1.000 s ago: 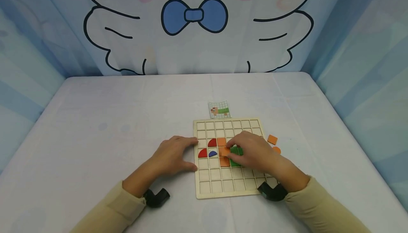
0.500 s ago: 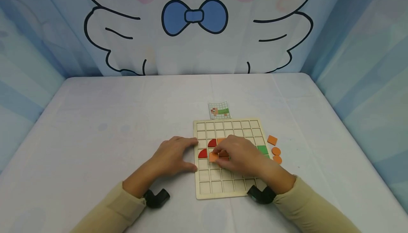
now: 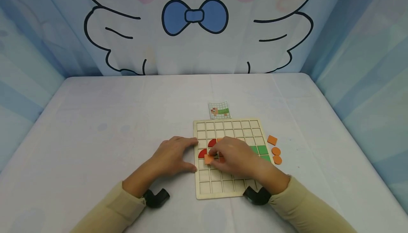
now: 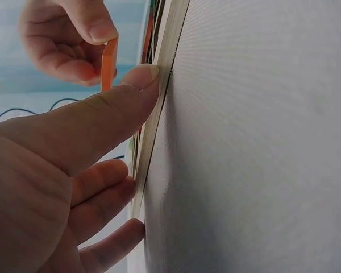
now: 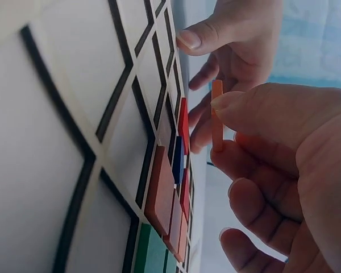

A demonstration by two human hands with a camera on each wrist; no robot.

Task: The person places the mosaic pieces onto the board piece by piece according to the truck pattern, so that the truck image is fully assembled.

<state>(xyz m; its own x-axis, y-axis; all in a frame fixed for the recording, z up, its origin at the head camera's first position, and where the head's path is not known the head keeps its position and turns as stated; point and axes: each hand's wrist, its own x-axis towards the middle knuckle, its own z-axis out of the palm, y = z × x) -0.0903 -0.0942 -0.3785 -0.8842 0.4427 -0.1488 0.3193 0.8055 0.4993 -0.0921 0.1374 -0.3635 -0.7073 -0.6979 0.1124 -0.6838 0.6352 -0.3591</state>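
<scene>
My right hand (image 3: 240,157) pinches an orange square tile (image 3: 208,159) between thumb and fingers. It holds the tile raised above the left part of a wooden grid board (image 3: 204,193); the right wrist view shows a gap between tile and board. My left hand (image 3: 170,156) touches the board's left edge with spread thumb and fingers. Red quarter-round pieces (image 3: 202,153) lie in the board's cells. A blue piece (image 5: 179,160) sits beside them, hidden by my right hand in the head view. Green squares (image 3: 262,150) fill cells toward the right, partly covered by that hand.
A small picture card (image 3: 219,110) with a gridded drawing lies behind the board. To the board's right lie a loose orange square (image 3: 272,140) and two orange discs (image 3: 276,151). A white cloth covers the table (image 3: 95,137); patterned curtains (image 3: 194,49) stand around it.
My right hand has moved left from near the green squares, carrying the orange tile over the board's left side. More green squares have come into view. The left hand has stayed in place.
</scene>
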